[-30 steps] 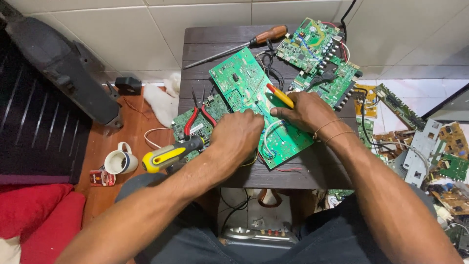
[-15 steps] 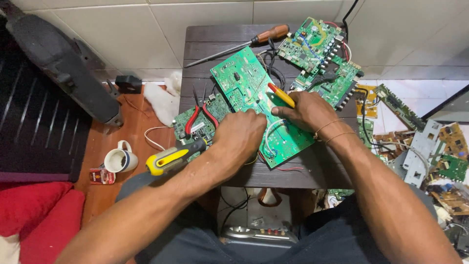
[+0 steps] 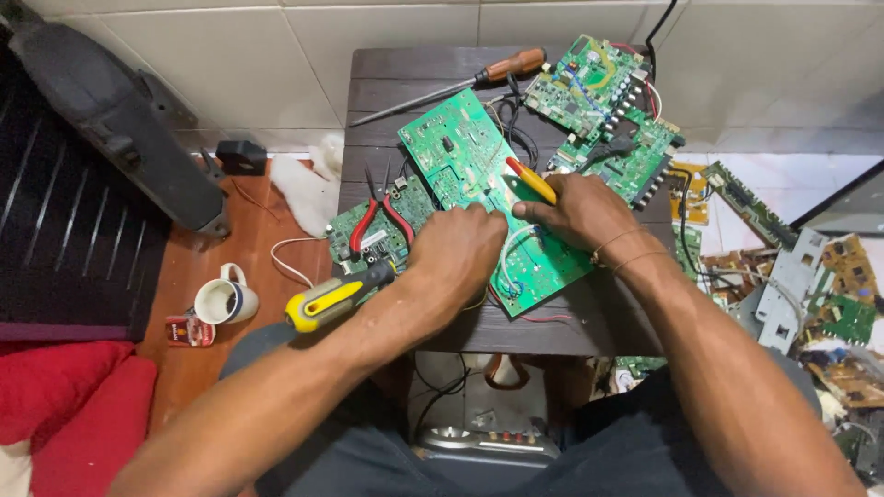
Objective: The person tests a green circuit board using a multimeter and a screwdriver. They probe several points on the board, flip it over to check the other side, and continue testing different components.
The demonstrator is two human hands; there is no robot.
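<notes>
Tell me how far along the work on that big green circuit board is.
Done: the big green board lies flat on the dark table, with tools laid out around it. In hand: the left hand presses on the board's near half, and the right hand holds a yellow-handled tool against it. Left: more boards wait behind it, and the long screwdriver and red pliers lie unused.

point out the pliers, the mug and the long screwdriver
pliers [image 3: 379,217], head view, on the red handles
mug [image 3: 221,302], head view, on its rim
long screwdriver [image 3: 511,66], head view, on its brown handle
</notes>
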